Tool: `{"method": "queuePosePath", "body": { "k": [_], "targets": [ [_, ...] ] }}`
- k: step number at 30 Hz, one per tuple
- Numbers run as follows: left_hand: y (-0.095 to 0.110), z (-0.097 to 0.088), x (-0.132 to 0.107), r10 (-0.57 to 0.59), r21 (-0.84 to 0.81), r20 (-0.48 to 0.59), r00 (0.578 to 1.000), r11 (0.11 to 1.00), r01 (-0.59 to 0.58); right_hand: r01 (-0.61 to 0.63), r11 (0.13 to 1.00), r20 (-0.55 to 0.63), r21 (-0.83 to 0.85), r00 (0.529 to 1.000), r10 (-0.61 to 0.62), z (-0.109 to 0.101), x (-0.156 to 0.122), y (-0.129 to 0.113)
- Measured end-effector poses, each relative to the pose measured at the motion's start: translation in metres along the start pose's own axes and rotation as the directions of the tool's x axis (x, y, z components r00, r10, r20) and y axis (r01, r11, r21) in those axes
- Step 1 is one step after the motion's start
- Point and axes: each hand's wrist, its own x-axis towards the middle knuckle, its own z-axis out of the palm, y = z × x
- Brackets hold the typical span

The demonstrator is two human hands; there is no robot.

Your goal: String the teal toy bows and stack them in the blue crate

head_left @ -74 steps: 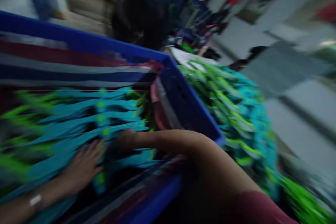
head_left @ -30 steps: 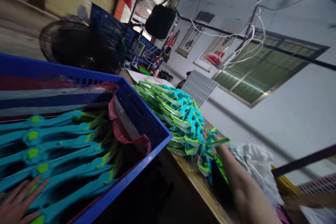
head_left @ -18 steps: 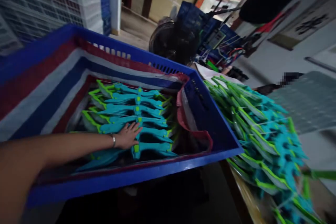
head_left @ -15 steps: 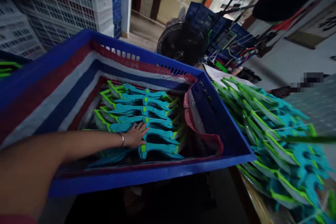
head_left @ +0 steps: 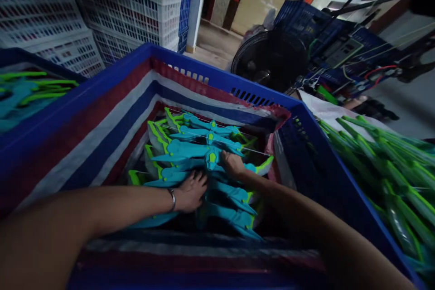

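A blue plastic crate (head_left: 299, 131), lined with a red, white and blue striped bag (head_left: 112, 108), holds a stack of teal and lime-green toy pieces (head_left: 190, 149) tied with thin string. My left hand (head_left: 190, 192) lies on the stack near its front, fingers curled over the teal pieces. My right hand (head_left: 233, 164) reaches in from the right and is closed on a teal and green piece at the top of the stack. A bracelet sits on my left wrist.
A large pile of the same green and teal pieces (head_left: 390, 163) lies on the table to the right. Another blue crate of them (head_left: 20, 90) is at the left. White crates (head_left: 112, 4) are stacked behind; a black fan (head_left: 272, 59) stands beyond the crate.
My right arm has come back from the pile on the right into the crate, with its hand on the stack. My left hand stayed on the stack. The view swung left and down.
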Motion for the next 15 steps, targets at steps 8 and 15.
{"method": "queuePosePath", "body": {
  "k": [8, 15],
  "targets": [
    [0.007, -0.001, -0.002, -0.041, -0.047, 0.034, 0.999, 0.998, 0.043, 0.072, 0.997, 0.081, -0.008, 0.994, -0.071, 0.071, 0.021, -0.004],
    [-0.005, -0.036, 0.005, -0.132, -0.037, -0.012, 0.991, 0.991, 0.132, 0.132, 0.990, 0.063, 0.057, 0.989, -0.135, 0.048, 0.010, -0.003]
  ]
}}
